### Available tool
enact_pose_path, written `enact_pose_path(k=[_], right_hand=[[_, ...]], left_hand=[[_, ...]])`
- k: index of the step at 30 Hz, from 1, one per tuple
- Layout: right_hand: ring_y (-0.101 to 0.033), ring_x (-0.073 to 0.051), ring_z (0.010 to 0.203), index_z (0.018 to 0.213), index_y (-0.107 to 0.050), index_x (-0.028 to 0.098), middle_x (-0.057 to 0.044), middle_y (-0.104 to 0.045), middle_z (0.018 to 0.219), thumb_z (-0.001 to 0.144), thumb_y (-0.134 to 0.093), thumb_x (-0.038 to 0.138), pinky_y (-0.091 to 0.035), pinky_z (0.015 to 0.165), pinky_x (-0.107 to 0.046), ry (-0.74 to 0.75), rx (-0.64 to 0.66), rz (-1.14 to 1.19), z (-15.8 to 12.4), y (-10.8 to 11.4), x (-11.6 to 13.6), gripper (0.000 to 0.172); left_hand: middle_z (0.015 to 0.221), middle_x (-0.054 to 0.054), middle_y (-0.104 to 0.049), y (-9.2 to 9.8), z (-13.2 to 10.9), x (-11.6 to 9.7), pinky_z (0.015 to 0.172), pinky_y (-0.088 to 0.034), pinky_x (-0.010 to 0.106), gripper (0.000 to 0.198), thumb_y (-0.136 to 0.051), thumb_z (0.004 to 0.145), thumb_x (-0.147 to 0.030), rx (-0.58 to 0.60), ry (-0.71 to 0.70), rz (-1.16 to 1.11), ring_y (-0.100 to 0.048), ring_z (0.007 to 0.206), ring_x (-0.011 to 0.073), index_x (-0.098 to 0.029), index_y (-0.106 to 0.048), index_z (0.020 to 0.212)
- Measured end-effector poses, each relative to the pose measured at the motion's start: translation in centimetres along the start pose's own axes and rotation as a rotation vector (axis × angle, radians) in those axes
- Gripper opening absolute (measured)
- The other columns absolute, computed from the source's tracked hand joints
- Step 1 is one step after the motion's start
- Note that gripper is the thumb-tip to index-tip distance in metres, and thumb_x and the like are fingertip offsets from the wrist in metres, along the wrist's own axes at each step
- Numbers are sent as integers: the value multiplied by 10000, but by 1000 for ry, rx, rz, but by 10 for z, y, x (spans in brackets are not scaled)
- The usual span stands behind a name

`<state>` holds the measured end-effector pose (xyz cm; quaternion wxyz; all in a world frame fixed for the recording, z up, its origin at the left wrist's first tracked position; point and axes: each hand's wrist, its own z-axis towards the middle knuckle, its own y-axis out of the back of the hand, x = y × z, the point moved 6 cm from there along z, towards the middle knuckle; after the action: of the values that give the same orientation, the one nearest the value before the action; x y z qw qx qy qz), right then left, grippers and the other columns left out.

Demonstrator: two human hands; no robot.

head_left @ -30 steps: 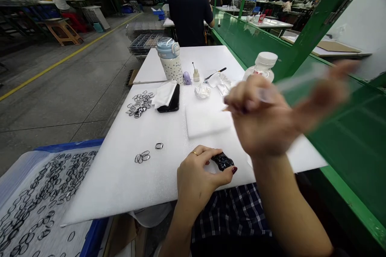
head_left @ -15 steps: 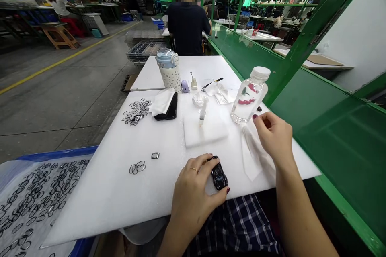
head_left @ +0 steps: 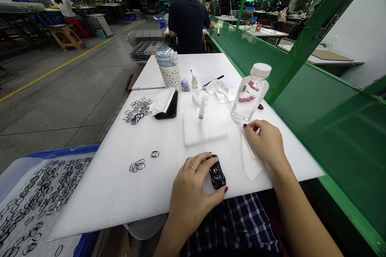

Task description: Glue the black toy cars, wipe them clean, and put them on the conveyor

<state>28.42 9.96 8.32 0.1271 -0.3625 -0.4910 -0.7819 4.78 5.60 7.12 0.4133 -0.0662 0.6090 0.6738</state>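
A glossy black toy car point(head_left: 218, 174) rests on the white foam sheet, close to the near edge. My left hand point(head_left: 193, 186) spans it, fingertips at its far end and thumb at its near end. My right hand point(head_left: 267, 140) is closed in a pinch over a folded white tissue point(head_left: 251, 164); what lies between its fingertips, if anything, is hidden. Just beyond that hand stands a clear bottle point(head_left: 249, 94) with a white cap. A syringe point(head_left: 201, 114) lies on a small foam block point(head_left: 206, 134) ahead of my left hand.
Thin black rings point(head_left: 138, 110) lie at the left, with a few more rings point(head_left: 137, 165) nearer me. A phone point(head_left: 171, 108) under tissue, a dotted tumbler point(head_left: 169, 72) and tweezers point(head_left: 213, 81) sit farther back. A blue-edged tray point(head_left: 64, 150) of rings stands lower left. Someone sits ahead.
My right hand has come down and left from beside the bottle to the tissue's far end. My left hand stays around the toy car.
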Motion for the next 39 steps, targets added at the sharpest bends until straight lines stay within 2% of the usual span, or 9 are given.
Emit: enact_pose_path(k=[7, 13, 16, 19, 22, 26, 32, 35, 39], right_hand=[[-465, -146, 629, 784, -512, 212, 15, -553, 689, 945, -372, 441, -337, 568, -259, -33, 23, 156, -3, -1, -6, 313], [-332, -127, 541, 610, -459, 191, 29, -387, 536, 881, -523, 520, -231, 495, -268, -67, 53, 163, -9, 5, -16, 431], [-321, -119, 548, 661, -443, 200, 35, -362, 596, 892, -489, 547, -256, 477, -255, -121, -16, 378, -11, 14, -26, 419], [-300, -112, 528, 653, -447, 201, 37, -343, 602, 843, -578, 523, -244, 444, -250, -214, -1, 566, -14, 16, -39, 395], [-283, -108, 509, 648, -511, 193, 31, -350, 583, 790, -638, 393, -199, 419, -248, -260, 74, 579, -17, 18, -44, 277], [-314, -116, 514, 682, -531, 203, 21, -367, 602, 761, -562, 298, -266, 426, -245, -272, 46, 729, -19, 26, -45, 128], [-259, -89, 483, 583, -455, 190, 42, -320, 562, 778, -681, 450, -181, 405, -242, -298, 74, 635, -27, 24, -46, 396], [-351, -106, 508, 608, -589, 187, 21, -421, 573, 732, -727, 355, -270, 446, -267, -289, -112, 734, -28, 35, -52, 250], [-597, -228, 845, 637, -660, 224, -91, -649, 918, 718, -617, 216, -458, 687, -367, -236, -475, 905, -29, 66, -54, 93]], left_hand=[[1280, 26, -570, -1, 1, -2, 955, -504, 474, 542, -743, 689, -238, 58, 49, -25, -531, 1154, 267, -269, -578, 1204], [1393, 21, -501, 14, 1, 7, 1019, -470, 452, 621, -783, 704, -377, 179, 100, -162, -498, 1240, 271, -319, -545, 1274], [1224, 33, -637, 52, 3, 39, 988, -478, 445, 329, -568, 884, -404, -45, 156, -79, -576, 1135, 254, -292, -622, 1188], [1131, 55, -694, 87, 3, 78, 908, -489, 490, 300, -504, 889, -376, -206, 242, 221, -598, 1067, 316, -250, -692, 1086], [1091, 46, -719, 96, 1, 101, 859, -501, 444, 281, -518, 875, -387, -146, 247, 328, -613, 1044, 315, -259, -721, 1022], [1012, 18, -746, 98, -4, 105, 840, -493, 391, 239, -528, 871, -391, -182, 240, 314, -648, 995, 279, -279, -728, 939], [925, 5, -757, 102, -7, 102, 761, -482, 360, 241, -541, 847, -441, -251, 329, 270, -681, 846, 266, -278, -716, 884], [900, -9, -759, 105, -8, 102, 745, -481, 336, 241, -538, 846, -443, -257, 350, 231, -685, 805, 247, -280, -711, 885], [858, -18, -768, 108, -9, 103, 705, -491, 331, 240, -555, 831, -458, -265, 351, 219, -688, 746, 240, -293, -728, 852]])
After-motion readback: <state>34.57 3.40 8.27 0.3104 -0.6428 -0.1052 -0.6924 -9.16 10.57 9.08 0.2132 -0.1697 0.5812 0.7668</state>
